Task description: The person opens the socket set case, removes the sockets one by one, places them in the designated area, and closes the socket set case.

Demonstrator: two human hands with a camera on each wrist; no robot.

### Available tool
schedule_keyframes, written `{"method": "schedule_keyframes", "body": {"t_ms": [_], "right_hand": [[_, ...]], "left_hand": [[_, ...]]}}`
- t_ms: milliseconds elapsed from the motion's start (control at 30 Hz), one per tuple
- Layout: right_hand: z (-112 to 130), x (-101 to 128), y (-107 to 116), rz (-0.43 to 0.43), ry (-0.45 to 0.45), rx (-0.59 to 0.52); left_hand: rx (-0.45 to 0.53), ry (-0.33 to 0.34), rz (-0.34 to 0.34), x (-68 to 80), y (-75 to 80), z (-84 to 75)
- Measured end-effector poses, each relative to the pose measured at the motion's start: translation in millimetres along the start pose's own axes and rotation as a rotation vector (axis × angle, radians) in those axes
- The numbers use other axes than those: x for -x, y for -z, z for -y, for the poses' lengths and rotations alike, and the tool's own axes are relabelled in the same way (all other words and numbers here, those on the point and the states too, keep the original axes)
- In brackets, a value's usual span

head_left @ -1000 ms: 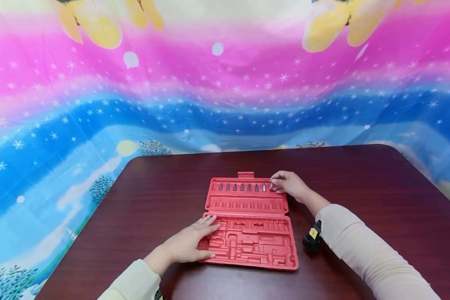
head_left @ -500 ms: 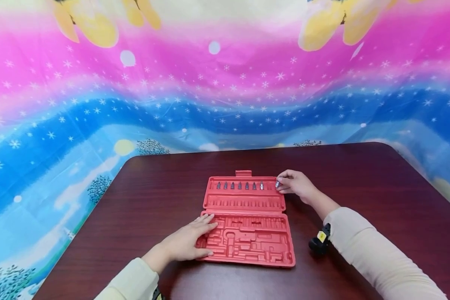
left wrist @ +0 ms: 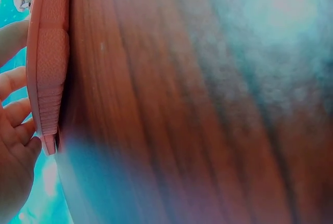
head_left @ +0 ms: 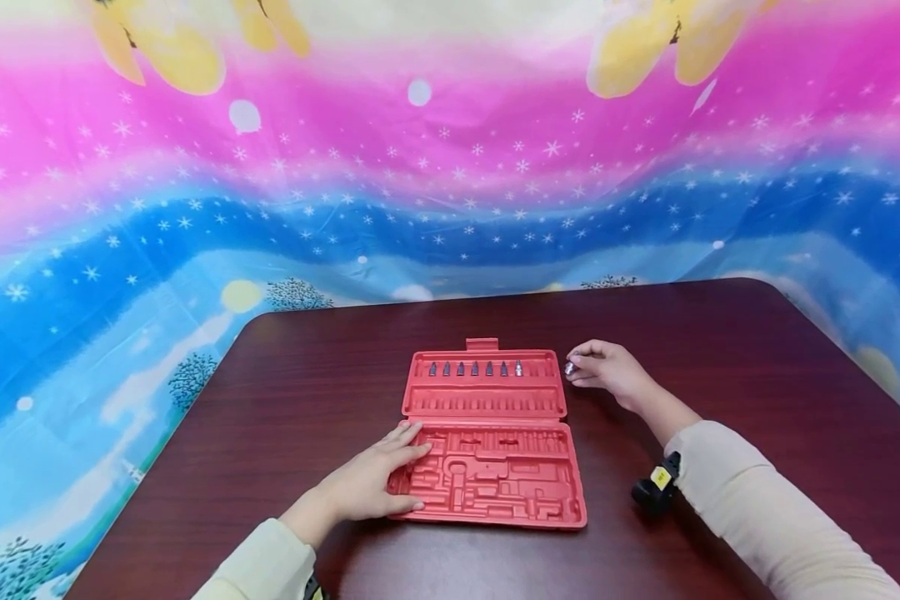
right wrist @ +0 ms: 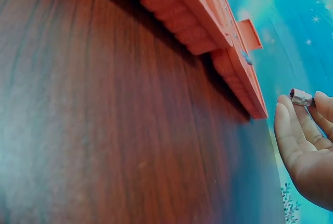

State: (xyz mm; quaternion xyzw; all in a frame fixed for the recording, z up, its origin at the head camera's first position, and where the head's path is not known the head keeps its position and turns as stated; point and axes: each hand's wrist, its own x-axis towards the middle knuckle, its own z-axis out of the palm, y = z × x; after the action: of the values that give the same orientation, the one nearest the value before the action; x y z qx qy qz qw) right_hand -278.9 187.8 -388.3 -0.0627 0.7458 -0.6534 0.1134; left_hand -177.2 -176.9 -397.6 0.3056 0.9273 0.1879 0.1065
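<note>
A red plastic tool case (head_left: 487, 404) lies unfolded on the table, its molded compartments facing up. My left hand (head_left: 363, 483) rests on the left edge of its near half, fingers spread. Several dark screwdriver bits (head_left: 475, 368) line the top row of the far half, with one silver piece (head_left: 519, 367) at the right end. Just beyond the case's right edge, my right hand (head_left: 615, 372) pinches a small silver socket (right wrist: 301, 97) between thumb and fingers, above the table. The left wrist view catches the case's side wall (left wrist: 49, 52) beside the left fingers.
The dark red wooden table (head_left: 720, 350) extends around the case on all sides. Behind it hangs a colorful cloth backdrop (head_left: 450, 167) with snowflakes. A black wrist camera (head_left: 656, 487) sits under the right sleeve.
My right hand has lifted the silver socket out of the right end of the top row and carried it rightward, clear of the case. The left hand stays on the case edge.
</note>
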Motion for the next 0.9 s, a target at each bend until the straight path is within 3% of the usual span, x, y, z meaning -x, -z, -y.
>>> {"method": "schedule_keyframes", "body": {"t_ms": [600,900], "right_hand": [[-8.8,16.2,22.1,-0.027,0.004,0.033],[-13.8,22.5,32.8,-0.054,-0.013,0.1]], "left_hand": [[0.004,-0.005,-0.009,0.8,0.7,-0.1],[0.003,-0.02,-0.016,-0.2,0.0,0.2]]}}
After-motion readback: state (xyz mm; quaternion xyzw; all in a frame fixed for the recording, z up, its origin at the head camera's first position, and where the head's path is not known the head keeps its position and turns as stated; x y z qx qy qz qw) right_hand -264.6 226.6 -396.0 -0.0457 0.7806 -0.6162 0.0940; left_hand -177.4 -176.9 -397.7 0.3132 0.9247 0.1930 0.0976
